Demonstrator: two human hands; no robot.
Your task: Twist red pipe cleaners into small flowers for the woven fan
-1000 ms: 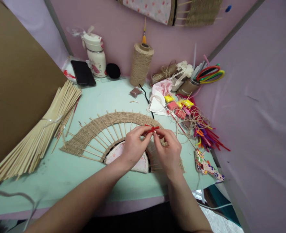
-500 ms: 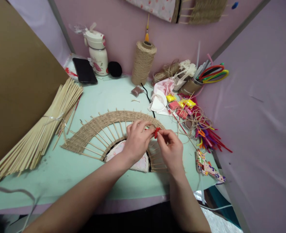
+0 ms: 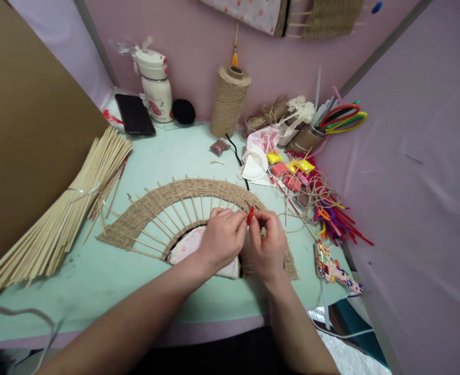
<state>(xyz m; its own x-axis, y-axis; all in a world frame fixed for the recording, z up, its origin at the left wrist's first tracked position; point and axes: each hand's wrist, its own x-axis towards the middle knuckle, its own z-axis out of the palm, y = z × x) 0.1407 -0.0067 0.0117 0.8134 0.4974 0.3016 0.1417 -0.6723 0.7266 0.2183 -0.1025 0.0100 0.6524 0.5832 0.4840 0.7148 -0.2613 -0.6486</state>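
Observation:
A small red piece [image 3: 250,215], which looks like bent pipe cleaner, is pinched between the fingertips of both my hands. My left hand [image 3: 224,237] closes on it from the left, knuckles up. From the right, my right hand [image 3: 269,245] grips it between thumb and forefinger. Under both hands lies a fan-shaped weaving [image 3: 144,216] of twine on thin sticks. At the fan's base is a half-round patch of pale printed fabric [image 3: 183,247] with a dark edge. My hands and forearms hide part of the fan's right side and of the patch.
A bundle of flat sticks [image 3: 66,203] lies at the left. Along the back stand a bottle [image 3: 156,96] and a twine spool [image 3: 230,101], with a phone [image 3: 135,114] lying nearby. Pipe cleaners [image 3: 331,219], a pot with scissors [image 3: 311,138] and a patterned glue gun [image 3: 333,268] are at the right.
My left hand has curled its fingers more tightly and dropped slightly. The right hand has shifted a little to the left. The red piece stays between them.

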